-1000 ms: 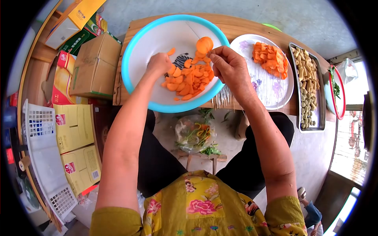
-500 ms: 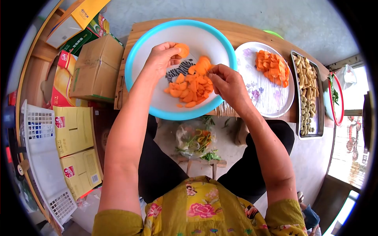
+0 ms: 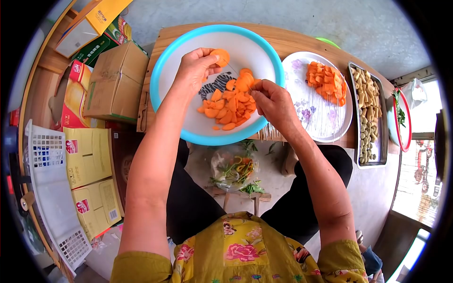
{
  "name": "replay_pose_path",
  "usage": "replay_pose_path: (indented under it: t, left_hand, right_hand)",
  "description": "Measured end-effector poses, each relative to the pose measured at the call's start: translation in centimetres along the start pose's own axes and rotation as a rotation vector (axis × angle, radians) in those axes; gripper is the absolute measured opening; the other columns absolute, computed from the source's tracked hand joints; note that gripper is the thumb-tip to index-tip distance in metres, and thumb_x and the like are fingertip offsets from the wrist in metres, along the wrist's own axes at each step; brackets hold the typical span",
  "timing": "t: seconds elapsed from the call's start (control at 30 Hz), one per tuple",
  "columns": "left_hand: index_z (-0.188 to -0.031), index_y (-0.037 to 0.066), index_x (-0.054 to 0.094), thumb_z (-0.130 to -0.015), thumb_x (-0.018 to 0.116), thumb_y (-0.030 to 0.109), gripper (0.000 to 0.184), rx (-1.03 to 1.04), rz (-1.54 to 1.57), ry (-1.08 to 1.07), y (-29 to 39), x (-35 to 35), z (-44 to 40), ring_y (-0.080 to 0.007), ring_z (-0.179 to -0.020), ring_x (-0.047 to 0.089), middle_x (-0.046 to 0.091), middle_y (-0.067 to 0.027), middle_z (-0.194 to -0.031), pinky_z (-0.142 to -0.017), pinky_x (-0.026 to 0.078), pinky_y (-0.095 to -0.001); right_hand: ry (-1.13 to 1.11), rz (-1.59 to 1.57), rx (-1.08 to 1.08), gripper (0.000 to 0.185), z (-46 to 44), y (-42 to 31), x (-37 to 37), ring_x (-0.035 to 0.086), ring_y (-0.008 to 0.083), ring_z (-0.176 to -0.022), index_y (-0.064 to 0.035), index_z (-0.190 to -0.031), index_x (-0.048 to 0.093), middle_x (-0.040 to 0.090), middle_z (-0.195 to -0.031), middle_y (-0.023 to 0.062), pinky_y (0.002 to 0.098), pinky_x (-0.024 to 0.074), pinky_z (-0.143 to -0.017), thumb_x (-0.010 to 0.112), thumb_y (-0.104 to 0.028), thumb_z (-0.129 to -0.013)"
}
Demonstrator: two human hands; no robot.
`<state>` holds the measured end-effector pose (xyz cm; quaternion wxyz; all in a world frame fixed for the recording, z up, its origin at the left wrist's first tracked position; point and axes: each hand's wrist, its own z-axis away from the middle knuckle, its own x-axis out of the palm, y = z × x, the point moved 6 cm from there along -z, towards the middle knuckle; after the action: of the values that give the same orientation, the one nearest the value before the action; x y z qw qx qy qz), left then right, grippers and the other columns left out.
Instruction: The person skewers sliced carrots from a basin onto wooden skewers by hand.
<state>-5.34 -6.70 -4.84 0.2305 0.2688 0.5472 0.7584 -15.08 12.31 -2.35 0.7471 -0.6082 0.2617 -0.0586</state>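
Orange slices [image 3: 226,106] lie piled in a white basin with a blue rim [image 3: 157,70]. Over the basin's upper left part, my left hand [image 3: 194,68] pinches a round orange slice [image 3: 220,57]. My right hand [image 3: 271,101] is closed at the basin's right side, its fingertips pinched on a thin skewer that is hard to see. Orange slices in a row touch the skewer's tip side, just left of those fingers. To the right, a flowered white plate [image 3: 299,94] holds skewered orange slices [image 3: 326,82], with the thin sticks pointing toward me.
A metal tray [image 3: 384,118] of skewered food stands right of the plate, beside a red-rimmed bowl [image 3: 409,125] with greens. Cardboard boxes [image 3: 115,82] and a white basket [image 3: 49,188] are at left. A plastic bag of scraps [image 3: 233,166] sits below the table edge.
My left hand has moved up from the pile and now holds a round slice. My right hand has shifted slightly down, and the basin appears a little lower in view.
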Motion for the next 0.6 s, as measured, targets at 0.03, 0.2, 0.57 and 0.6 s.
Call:
replay_pose_path:
  t: [0.03, 0.2, 0.57, 0.6]
  left_hand:
    - [-0.102, 0.001, 0.059, -0.086, 0.062, 0.01, 0.018, -0.005, -0.015, 0.004, 0.0, 0.0, 0.0, -0.0167, -0.078, 0.063, 0.064, -0.01, -0.094, -0.069, 0.051, -0.027]
    - [-0.102, 0.001, 0.059, -0.087, 0.061, 0.011, 0.018, 0.012, 0.002, 0.007, 0.3, 0.3, 0.3, -0.0166, -0.077, 0.063, 0.064, -0.0096, -0.094, -0.068, 0.051, -0.0272]
    - [-0.097, -0.001, 0.063, -0.084, 0.061, 0.008, 0.015, 0.269, -0.345, 0.102, 1.8, 0.7, 0.8, -0.0104, -0.072, 0.062, 0.066, -0.007, -0.086, -0.061, 0.05, -0.0248]
    - [-0.097, -0.001, 0.063, -0.084, 0.061, 0.008, 0.015, 0.268, -0.345, 0.102, 1.9, 0.9, 0.9, -0.0104, -0.072, 0.062, 0.066, -0.007, -0.086, -0.061, 0.05, -0.0248]
  right_hand:
    - [0.001, -0.003, 0.008, 0.016, 0.0, 0.1, 0.0, 0.051, 0.0114, -0.057, 0.0054, -0.094, 0.057, 0.055, -0.064, 0.0068, 0.0282, 0.0441, -0.055, 0.053, -0.01, -0.089]
    - [0.003, 0.001, 0.001, 0.016, -0.2, 0.4, 0.0, 0.052, 0.0115, -0.057, 0.0055, -0.094, 0.057, 0.056, -0.064, 0.0069, 0.0281, 0.0444, -0.056, 0.053, -0.009, -0.089]
    - [0.011, 0.031, 0.01, 0.017, -0.2, 0.3, 0.1, 0.054, 0.0124, -0.057, 0.006, -0.095, 0.057, 0.057, -0.065, 0.0083, 0.0285, 0.0457, -0.056, 0.053, -0.01, -0.088]
    - [0.016, 0.031, 0.015, 0.018, -0.3, 0.4, 0.1, 0.054, 0.0126, -0.058, 0.0063, -0.095, 0.057, 0.058, -0.065, 0.0088, 0.0287, 0.0459, -0.057, 0.053, -0.01, -0.088]
